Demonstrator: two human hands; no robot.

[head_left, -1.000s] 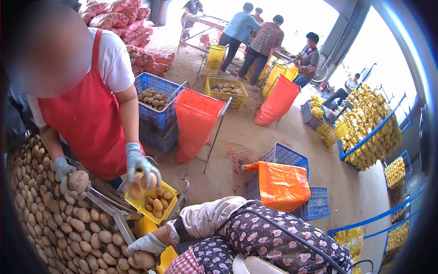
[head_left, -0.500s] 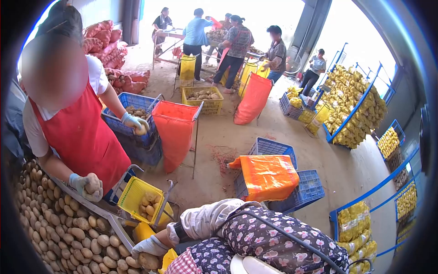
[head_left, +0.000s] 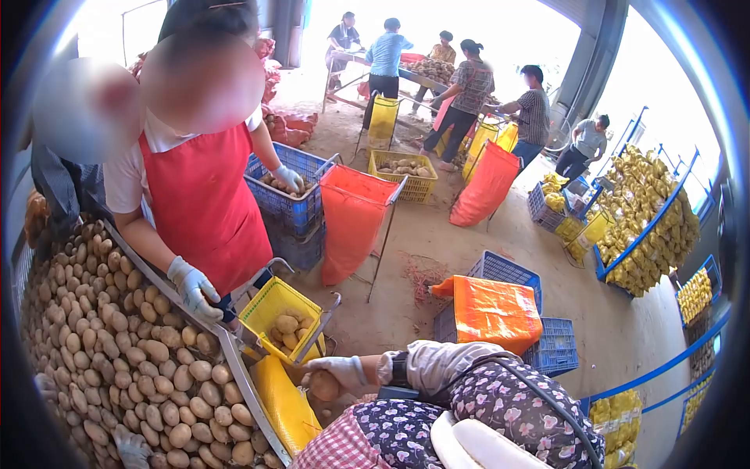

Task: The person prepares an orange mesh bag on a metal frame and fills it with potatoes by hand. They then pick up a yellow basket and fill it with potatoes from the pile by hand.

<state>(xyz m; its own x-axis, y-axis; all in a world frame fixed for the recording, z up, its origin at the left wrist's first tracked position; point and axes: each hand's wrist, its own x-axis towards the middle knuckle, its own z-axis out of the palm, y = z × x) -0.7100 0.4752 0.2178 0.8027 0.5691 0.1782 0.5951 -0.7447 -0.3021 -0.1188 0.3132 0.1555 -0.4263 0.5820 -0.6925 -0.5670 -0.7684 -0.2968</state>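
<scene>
My right hand [head_left: 344,374], in a pale glove, is closed around a brown potato [head_left: 323,384]. It is just below the yellow basket [head_left: 273,306], beside a yellow mesh bag [head_left: 285,406] along the trough's metal rim [head_left: 242,371]. At the bottom left edge, my left hand [head_left: 131,449], also gloved, rests over the heap of potatoes [head_left: 141,344]; its fingers look spread, and the rest is cut off. Several potatoes lie inside the yellow basket.
A co-worker in a red apron [head_left: 203,203] stands across, one gloved hand [head_left: 291,178] in a blue crate [head_left: 258,168]. An orange-red sack [head_left: 351,223] hangs on a frame. Blue crates [head_left: 556,348] sit right, under an orange sheet [head_left: 500,313]. Several people sort farther back.
My right hand has moved from the trough's edge to beside the yellow bag, holding a potato. The view has shifted left. The co-worker's hands no longer show potatoes; one has reached into the blue crate.
</scene>
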